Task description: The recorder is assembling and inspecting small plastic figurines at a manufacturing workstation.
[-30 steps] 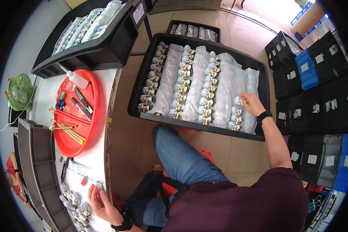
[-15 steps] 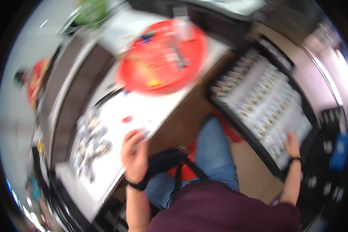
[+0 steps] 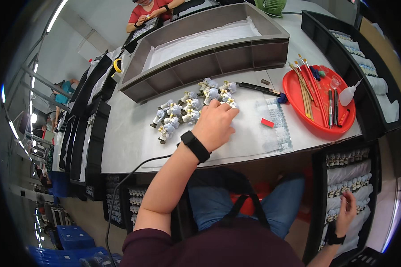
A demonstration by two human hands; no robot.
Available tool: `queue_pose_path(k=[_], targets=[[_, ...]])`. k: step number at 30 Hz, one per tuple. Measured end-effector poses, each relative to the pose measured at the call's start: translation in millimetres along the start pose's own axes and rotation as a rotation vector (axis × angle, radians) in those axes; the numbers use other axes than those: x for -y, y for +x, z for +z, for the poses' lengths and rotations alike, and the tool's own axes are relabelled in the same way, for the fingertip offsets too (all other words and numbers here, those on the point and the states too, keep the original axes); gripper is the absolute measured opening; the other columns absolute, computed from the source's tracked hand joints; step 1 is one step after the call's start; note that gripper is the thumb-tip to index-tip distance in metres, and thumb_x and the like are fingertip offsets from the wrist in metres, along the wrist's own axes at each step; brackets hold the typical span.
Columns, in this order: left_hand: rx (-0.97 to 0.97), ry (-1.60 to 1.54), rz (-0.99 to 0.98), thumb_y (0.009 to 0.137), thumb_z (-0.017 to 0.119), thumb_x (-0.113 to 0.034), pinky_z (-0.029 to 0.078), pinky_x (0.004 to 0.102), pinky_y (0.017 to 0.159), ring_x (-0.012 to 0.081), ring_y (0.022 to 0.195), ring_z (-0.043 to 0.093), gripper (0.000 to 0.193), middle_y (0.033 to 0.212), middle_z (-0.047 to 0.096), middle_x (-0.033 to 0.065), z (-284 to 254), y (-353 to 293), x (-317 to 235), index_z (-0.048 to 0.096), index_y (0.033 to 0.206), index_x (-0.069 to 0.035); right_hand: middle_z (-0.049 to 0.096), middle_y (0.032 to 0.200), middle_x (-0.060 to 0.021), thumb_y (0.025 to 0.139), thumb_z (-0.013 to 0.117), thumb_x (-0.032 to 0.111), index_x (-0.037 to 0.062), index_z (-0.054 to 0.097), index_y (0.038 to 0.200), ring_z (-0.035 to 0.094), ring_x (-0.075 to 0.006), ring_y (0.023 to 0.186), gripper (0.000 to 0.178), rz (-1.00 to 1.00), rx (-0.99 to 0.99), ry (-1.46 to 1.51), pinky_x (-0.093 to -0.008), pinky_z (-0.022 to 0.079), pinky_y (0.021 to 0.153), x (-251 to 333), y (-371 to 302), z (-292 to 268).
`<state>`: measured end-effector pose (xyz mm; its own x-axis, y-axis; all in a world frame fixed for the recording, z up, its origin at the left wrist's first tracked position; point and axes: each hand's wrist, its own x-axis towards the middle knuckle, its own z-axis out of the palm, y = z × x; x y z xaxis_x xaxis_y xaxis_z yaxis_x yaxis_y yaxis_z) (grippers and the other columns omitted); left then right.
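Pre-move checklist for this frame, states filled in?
1. Left hand at the loose figurines: ok.
2. Left grip secure on a figurine: cannot tell, the hand hides its fingertips.
3. Loose figurines lined up in rows: not ok, jumbled on the white table.
4. Right hand over the black tray: ok.
5. Red tray clear of both hands: ok.
6. Black cable clear of left forearm: cannot tell.

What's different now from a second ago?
The view swung left. The left hand moved forward from the white table's edge to the small pale-blue-and-white figurines; its fingertips are hidden. The right hand, which held a figurine over the black plastic tray, shows none clearly now. The round red plastic tray stayed put.
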<state>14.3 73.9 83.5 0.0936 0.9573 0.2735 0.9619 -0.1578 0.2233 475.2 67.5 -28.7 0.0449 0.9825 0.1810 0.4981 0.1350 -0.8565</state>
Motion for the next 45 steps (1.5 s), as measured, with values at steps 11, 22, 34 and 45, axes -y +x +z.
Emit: queue_pose_path(k=[11, 22, 34, 45], targets=[[-0.131, -1.442, -0.542, 0.086, 0.055, -0.012, 0.049, 0.0245, 0.071, 0.0107, 0.082, 0.058, 0.029, 0.095, 0.060, 0.0052, 14.9, -45.5, 6.4, 0.052, 0.112, 0.000, 0.062, 0.084, -0.0097, 0.079, 0.057, -0.003, -0.0027, 0.056, 0.101, 0.060, -0.0134, 0.077, 0.022, -0.227, 0.543, 0.593, -0.0229, 0.047, 0.071, 172.8, 14.1, 182.4], [-0.319, -1.837, -0.666, 0.087, 0.053, -0.014, 0.049, 0.0251, 0.077, 0.0125, 0.089, 0.057, 0.031, 0.100, 0.058, 0.0074, 49.4, -73.1, 10.3, 0.050, 0.115, 0.000, 0.062, 0.085, -0.0069, 0.083, 0.060, 0.010, 0.0020, 0.044, 0.118, 0.057, -0.0099, 0.077, 0.040, -0.137, 0.887, 0.629, -0.0231, 0.045, 0.070, 189.7, 32.8, 251.9], [-0.400, -1.819, -0.587, 0.087, 0.052, -0.006, 0.048, 0.0274, 0.079, 0.0145, 0.091, 0.056, 0.030, 0.101, 0.057, 0.0093, 61.2, -76.9, 11.2, 0.049, 0.116, 0.001, 0.062, 0.087, -0.0066, 0.085, 0.057, 0.011, 0.0007, 0.043, 0.120, 0.055, -0.0081, 0.079, 0.039, -0.094, 0.929, 0.584, -0.0209, 0.042, 0.072, 184.7, 29.6, 248.8], [-0.380, -1.852, -0.580, 0.086, 0.053, -0.006, 0.049, 0.0281, 0.079, 0.0143, 0.091, 0.056, 0.030, 0.102, 0.057, 0.0089, 58.4, -78.0, 11.6, 0.049, 0.115, 0.000, 0.062, 0.086, -0.0063, 0.085, 0.057, 0.010, -0.0002, 0.041, 0.121, 0.055, -0.0086, 0.081, 0.042, -0.108, 0.893, 0.585, -0.0216, 0.041, 0.075, 188.0, 27.1, 247.9]])
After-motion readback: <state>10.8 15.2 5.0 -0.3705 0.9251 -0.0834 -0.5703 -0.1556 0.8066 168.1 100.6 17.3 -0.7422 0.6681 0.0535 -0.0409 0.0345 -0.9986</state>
